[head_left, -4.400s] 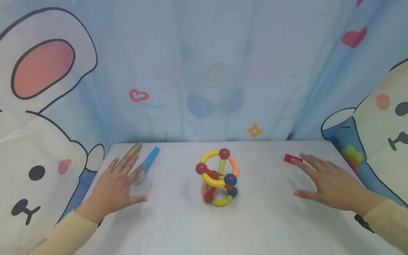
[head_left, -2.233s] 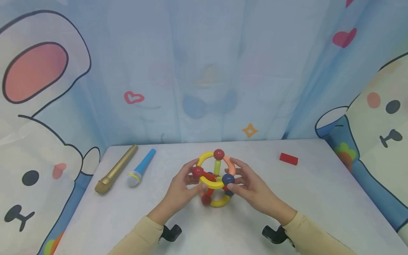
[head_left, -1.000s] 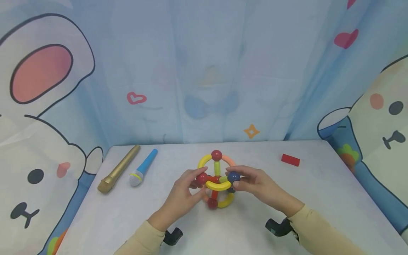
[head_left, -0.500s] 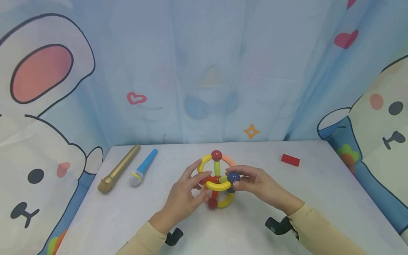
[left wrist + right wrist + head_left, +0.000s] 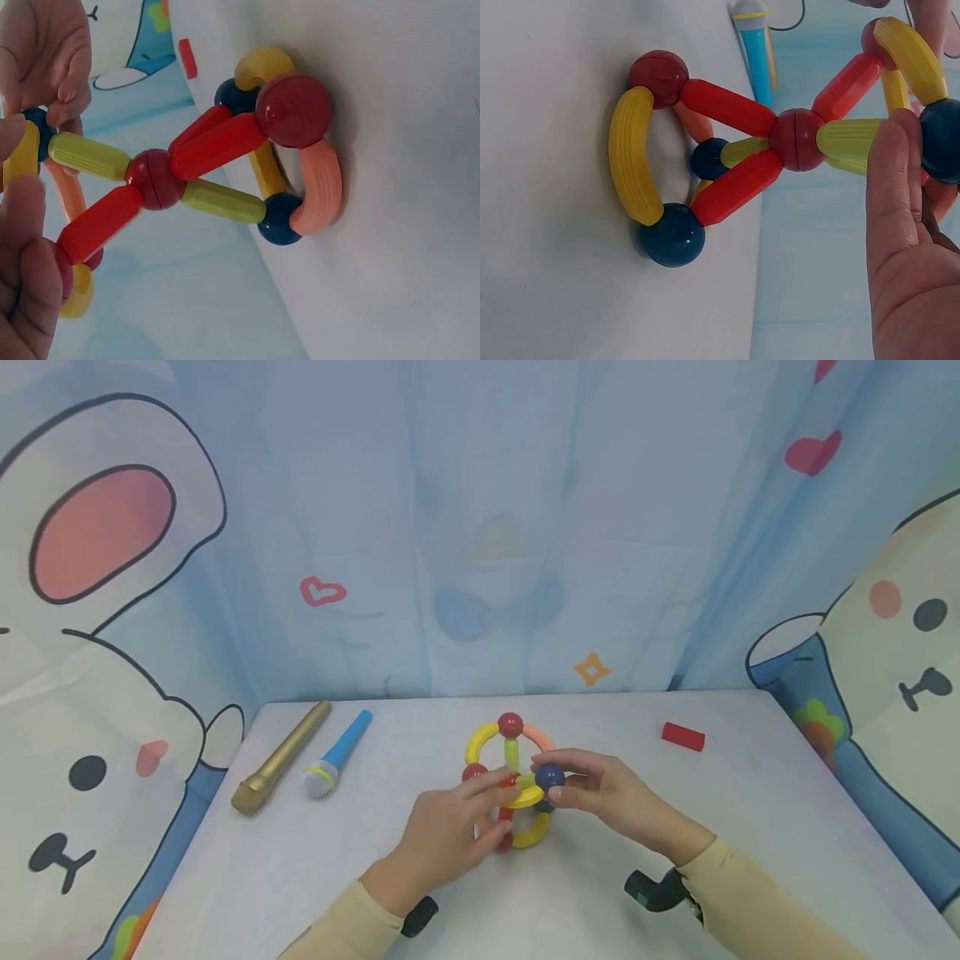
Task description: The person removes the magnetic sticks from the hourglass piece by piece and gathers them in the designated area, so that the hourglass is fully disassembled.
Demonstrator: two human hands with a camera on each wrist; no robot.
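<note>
A magnetic stick-and-ball model (image 5: 512,753) stands upright on the table. It has red and blue balls joined by straight red and green sticks and curved yellow and salmon ones. My right hand (image 5: 618,802) pinches an upper blue ball (image 5: 945,139) on the model's right side. In front of the model, my left hand (image 5: 442,835) reaches across with fingers extended at the near yellow curved stick (image 5: 24,156); whether they press on it I cannot tell. The left wrist view shows a red ball (image 5: 63,270) partly behind that hand. The crossing red ball (image 5: 156,178) sits mid-model.
To the left lie a gold microphone (image 5: 281,757) and a blue toy microphone (image 5: 339,753) with a grey head. A red block (image 5: 683,737) is at the back right of the white table (image 5: 300,868). Patterned curtain (image 5: 495,527) hangs behind.
Both hands came in from the sides to the model. My left hand has since left the upper left red ball and shifted right across the front. The right hand stays on the blue ball.
</note>
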